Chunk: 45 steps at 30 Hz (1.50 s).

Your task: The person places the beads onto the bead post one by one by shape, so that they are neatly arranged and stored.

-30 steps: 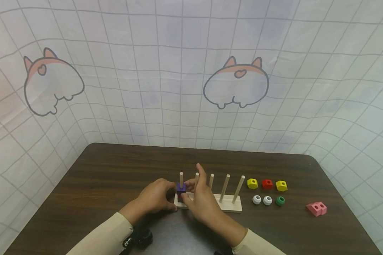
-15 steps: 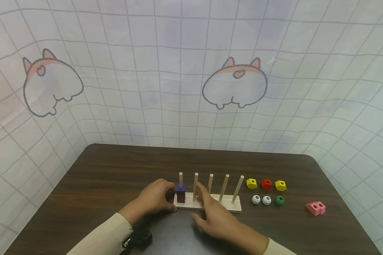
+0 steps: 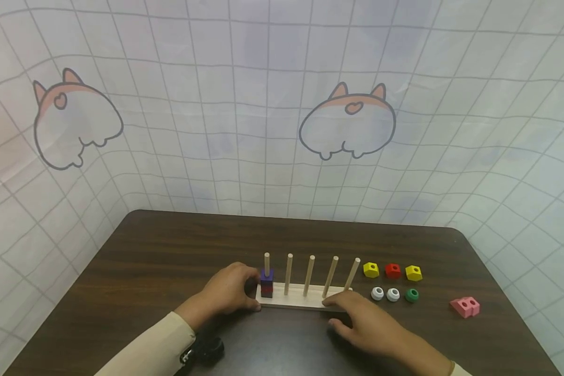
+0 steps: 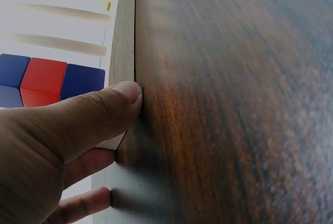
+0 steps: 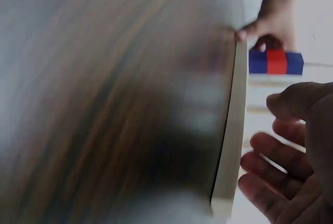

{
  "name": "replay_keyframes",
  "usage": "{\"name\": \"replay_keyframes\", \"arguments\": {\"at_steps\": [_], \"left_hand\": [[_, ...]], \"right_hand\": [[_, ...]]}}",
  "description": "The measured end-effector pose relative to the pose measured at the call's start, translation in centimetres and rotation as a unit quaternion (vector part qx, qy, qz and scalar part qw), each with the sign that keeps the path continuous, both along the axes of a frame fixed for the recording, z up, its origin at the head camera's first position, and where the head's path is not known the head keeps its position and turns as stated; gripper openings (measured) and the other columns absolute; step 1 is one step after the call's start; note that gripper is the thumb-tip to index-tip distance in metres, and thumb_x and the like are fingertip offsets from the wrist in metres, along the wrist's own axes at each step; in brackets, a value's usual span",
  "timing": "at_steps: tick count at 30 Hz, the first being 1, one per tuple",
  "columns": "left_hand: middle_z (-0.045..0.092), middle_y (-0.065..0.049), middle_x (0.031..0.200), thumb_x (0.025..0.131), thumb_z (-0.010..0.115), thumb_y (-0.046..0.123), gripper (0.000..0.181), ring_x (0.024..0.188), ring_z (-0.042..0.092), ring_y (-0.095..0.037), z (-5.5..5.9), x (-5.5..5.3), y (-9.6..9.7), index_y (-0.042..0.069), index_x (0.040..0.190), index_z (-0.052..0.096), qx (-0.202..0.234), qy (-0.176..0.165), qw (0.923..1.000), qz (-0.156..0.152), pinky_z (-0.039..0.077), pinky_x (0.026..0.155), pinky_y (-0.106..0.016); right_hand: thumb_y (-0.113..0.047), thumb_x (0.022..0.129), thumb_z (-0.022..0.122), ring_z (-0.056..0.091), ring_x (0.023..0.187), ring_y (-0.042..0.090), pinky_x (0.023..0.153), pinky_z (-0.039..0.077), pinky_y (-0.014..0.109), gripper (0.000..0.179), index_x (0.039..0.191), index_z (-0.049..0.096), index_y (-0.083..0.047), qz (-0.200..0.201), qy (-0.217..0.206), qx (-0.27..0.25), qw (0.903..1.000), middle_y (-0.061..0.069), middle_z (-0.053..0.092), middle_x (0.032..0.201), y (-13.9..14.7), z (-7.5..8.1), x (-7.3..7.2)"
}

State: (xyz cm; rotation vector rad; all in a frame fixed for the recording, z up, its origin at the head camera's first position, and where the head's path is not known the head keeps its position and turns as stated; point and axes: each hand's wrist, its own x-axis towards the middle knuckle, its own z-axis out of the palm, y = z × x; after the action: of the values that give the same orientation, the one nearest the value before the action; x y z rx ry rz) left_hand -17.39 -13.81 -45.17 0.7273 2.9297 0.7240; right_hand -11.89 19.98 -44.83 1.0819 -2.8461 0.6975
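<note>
A pale wooden peg stand with several upright pegs lies across the middle of the table. Its leftmost peg carries a stack of blue, red and blue blocks, whose colours show best in the left wrist view. My left hand grips the stand's left end, thumb against the front edge and fingers round the end. Over the stand's right end reaches my right hand, fingers loosely spread and thumb apart. In the right wrist view nothing lies between the fingers of that hand.
Right of the stand, two yellow blocks flank a red one. In front of them are two white beads and a green bead. Pink blocks lie farther right. A grid-patterned curtain hangs behind the table.
My right hand has left the block stack and moved right along the stand to its right end. My left hand has stayed at the left end.
</note>
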Motion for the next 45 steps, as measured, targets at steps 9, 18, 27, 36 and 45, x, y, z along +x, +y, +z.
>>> {"name": "replay_keyframes", "arguments": {"at_steps": [9,18,27,36,45], "left_hand": [[0.069,0.002,0.099,0.062,0.098,0.034,0.044,0.103,0.062,-0.025,-0.1,0.0,-0.2,0.019,0.094,0.071,0.000,0.006,1.0000,-0.003,0.052,0.086,-0.047],[0.070,-0.002,0.102,0.062,0.098,0.033,0.045,0.105,0.062,-0.026,0.0,0.0,-0.1,0.019,0.096,0.072,0.003,-0.001,1.0000,0.002,0.051,0.088,-0.048],[0.069,0.000,0.100,0.063,0.097,0.034,0.044,0.102,0.062,-0.024,-0.1,0.0,-0.1,0.019,0.095,0.072,-0.001,0.001,1.0000,0.002,0.052,0.085,-0.047],[0.069,0.000,0.099,0.062,0.098,0.033,0.044,0.102,0.062,-0.024,-0.1,-0.2,-0.1,0.020,0.095,0.071,-0.002,-0.003,1.0000,0.002,0.052,0.085,-0.047],[0.068,-0.002,0.101,0.063,0.098,0.034,0.044,0.102,0.062,-0.026,0.0,-0.1,0.0,0.019,0.095,0.071,-0.012,-0.001,0.9999,0.004,0.052,0.086,-0.048]], "right_hand": [[-0.013,0.083,0.084,0.064,0.100,0.012,0.084,0.056,0.037,0.034,0.114,0.069,-0.014,-0.017,0.102,-0.021,0.9944,-0.008,0.068,0.108,3.7,-0.1,-0.7],[-0.008,0.075,0.090,0.064,0.098,0.016,0.083,0.055,0.042,0.037,0.106,0.072,-0.013,-0.090,0.153,-0.026,0.9838,-0.007,0.069,0.104,7.4,0.1,-2.2],[-0.012,0.076,0.089,0.065,0.100,0.023,0.086,0.053,0.048,0.030,0.102,0.074,-0.014,-0.112,0.122,0.000,0.9862,-0.006,0.071,0.100,9.0,-0.4,-3.3],[-0.017,0.079,0.088,0.065,0.097,0.022,0.086,0.052,0.049,0.023,0.098,0.074,-0.018,-0.127,0.086,0.030,0.9878,-0.009,0.070,0.097,9.1,-0.5,-4.0],[-0.022,0.081,0.087,0.066,0.093,0.020,0.081,0.054,0.047,0.022,0.098,0.073,-0.020,-0.136,0.089,0.038,0.9860,-0.010,0.069,0.096,8.7,-0.2,-4.2]]}}
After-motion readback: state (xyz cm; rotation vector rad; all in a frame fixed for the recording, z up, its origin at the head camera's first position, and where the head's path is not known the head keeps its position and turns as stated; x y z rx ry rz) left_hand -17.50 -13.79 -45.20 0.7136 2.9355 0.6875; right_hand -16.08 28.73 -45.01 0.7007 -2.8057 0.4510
